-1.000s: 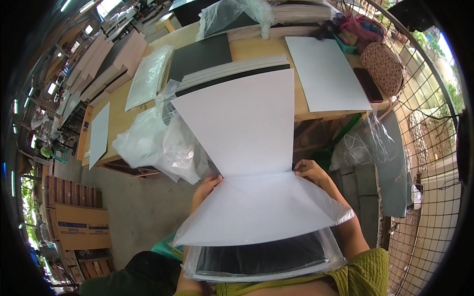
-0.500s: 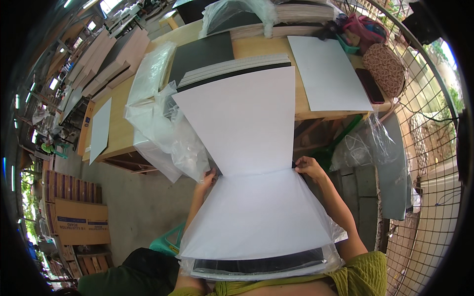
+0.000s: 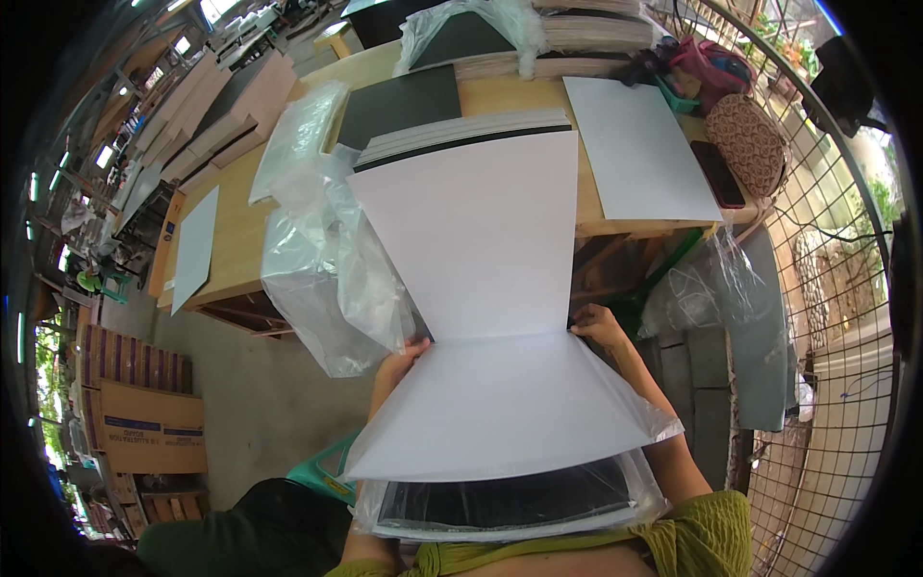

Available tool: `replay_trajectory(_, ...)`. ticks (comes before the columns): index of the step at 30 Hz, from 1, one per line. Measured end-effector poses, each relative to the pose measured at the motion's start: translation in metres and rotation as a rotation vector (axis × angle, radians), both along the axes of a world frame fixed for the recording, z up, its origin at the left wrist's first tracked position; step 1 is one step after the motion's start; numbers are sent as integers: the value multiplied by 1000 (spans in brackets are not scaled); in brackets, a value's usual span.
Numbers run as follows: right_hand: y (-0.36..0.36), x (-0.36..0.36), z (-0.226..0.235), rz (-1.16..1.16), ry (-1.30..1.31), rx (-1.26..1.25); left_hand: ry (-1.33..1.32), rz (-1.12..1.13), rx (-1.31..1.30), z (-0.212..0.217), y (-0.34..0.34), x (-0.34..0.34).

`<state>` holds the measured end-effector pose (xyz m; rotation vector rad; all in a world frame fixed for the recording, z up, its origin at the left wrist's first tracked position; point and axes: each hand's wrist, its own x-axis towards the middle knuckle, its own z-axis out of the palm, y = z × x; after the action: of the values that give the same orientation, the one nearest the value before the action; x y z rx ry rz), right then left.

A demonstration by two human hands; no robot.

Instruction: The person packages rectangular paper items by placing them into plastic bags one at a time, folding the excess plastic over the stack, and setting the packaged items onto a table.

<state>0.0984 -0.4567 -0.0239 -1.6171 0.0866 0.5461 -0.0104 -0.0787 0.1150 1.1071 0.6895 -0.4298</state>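
A large white sheet [image 3: 471,231] lies on a stack of white and black boards [image 3: 461,135] that reaches from the table toward my lap. Its near part sits inside a clear plastic bag [image 3: 654,420], and a crease crosses it at the level of my hands. Through the plastic below the sheet's near edge a black board [image 3: 505,505] shows. My left hand [image 3: 404,358] is closed at the left side of the crease, gripping the bag's edge. At the right side, my right hand [image 3: 598,325] pinches the same edge between thumb and fingers.
Crumpled plastic wrap [image 3: 332,279] hangs off the wooden table [image 3: 240,255] on the left. A white board [image 3: 639,149], a phone [image 3: 718,173] and a patterned pouch [image 3: 745,144] lie at right. Wire mesh fencing [image 3: 827,317] stands at far right; a green stool [image 3: 322,471] is by my left leg.
The white sheet's near edge has shifted away from me, baring more of the black board. The loose plastic wrap on the left hangs lower. Both hands stay at the crease.
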Motion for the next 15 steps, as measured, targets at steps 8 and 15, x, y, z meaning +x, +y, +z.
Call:
replay_trajectory(8, 2, -4, 4, -24, 14, 6, -230, 162, -86, -21, -4, -14)
replay_trajectory(15, 3, -2, 0, -21, 11, 34, -366, -70, 240, -56, 11, -7)
